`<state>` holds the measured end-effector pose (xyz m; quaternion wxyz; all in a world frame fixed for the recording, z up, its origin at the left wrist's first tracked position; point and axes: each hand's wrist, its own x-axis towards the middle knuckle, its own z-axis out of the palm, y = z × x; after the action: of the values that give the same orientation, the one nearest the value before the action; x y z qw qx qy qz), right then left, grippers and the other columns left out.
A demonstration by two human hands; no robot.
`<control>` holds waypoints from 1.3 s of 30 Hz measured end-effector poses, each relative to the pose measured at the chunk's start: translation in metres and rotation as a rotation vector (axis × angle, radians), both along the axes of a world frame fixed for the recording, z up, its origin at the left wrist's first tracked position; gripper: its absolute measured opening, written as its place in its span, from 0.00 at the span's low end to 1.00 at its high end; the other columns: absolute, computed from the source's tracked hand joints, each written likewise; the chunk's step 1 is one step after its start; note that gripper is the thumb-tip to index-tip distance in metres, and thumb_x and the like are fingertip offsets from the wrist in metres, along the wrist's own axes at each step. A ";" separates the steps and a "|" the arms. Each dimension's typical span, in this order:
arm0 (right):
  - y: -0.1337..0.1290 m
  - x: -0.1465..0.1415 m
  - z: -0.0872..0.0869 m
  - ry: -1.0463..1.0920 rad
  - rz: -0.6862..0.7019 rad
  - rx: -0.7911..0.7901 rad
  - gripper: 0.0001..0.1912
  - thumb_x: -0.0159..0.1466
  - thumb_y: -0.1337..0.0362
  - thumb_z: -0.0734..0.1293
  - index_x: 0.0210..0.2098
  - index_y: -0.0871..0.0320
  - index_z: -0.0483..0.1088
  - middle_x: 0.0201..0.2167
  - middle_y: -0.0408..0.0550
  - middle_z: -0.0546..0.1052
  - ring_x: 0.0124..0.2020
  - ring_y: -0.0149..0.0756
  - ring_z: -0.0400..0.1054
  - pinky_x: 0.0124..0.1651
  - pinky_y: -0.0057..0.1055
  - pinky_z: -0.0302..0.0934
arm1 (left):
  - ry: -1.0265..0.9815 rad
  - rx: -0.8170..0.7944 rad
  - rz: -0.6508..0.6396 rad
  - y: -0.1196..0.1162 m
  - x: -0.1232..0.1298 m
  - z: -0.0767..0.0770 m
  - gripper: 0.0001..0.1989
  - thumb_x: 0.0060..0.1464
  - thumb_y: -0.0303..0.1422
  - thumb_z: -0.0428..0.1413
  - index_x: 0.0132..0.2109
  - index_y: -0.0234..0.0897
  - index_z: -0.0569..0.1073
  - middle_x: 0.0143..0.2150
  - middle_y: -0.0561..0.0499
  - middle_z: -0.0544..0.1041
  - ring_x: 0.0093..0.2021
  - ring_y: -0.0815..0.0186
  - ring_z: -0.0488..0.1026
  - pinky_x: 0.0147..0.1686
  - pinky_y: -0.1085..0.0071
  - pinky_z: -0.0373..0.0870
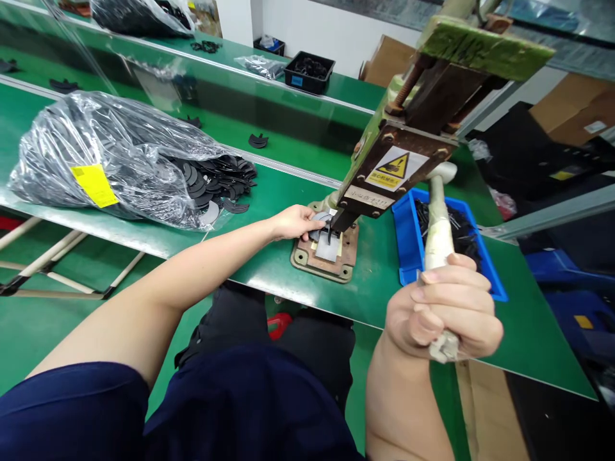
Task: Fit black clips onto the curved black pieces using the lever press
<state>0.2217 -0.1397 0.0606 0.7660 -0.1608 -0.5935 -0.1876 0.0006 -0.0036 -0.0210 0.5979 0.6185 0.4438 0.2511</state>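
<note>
At press base point(349, 253) | dark-grey curved piece point(322, 218) | left grip point(296, 223) pinches it | right grip point(446, 310) clenched round pale lever point(438, 234)

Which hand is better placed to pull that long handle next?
Probably the right hand: it grips the long, pale, wrapped handle. The left hand is busy at the green-and-brown metal press, holding a flat, dark-grey curved piece.

Held piece point(322, 217), seemingly part-hidden
</note>
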 end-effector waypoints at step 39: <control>0.004 0.000 0.001 -0.016 0.005 0.033 0.25 0.63 0.56 0.72 0.22 0.54 0.53 0.16 0.35 0.55 0.23 0.27 0.62 0.45 0.38 0.70 | 0.244 -0.261 -0.112 0.011 0.006 0.031 0.16 0.60 0.44 0.70 0.40 0.35 0.78 0.21 0.50 0.76 0.17 0.66 0.73 0.20 0.73 0.68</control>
<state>0.2221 -0.1360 0.0614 0.7643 -0.1452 -0.5967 -0.1967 0.0062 0.0074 0.0099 0.6281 0.5852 0.5065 0.0806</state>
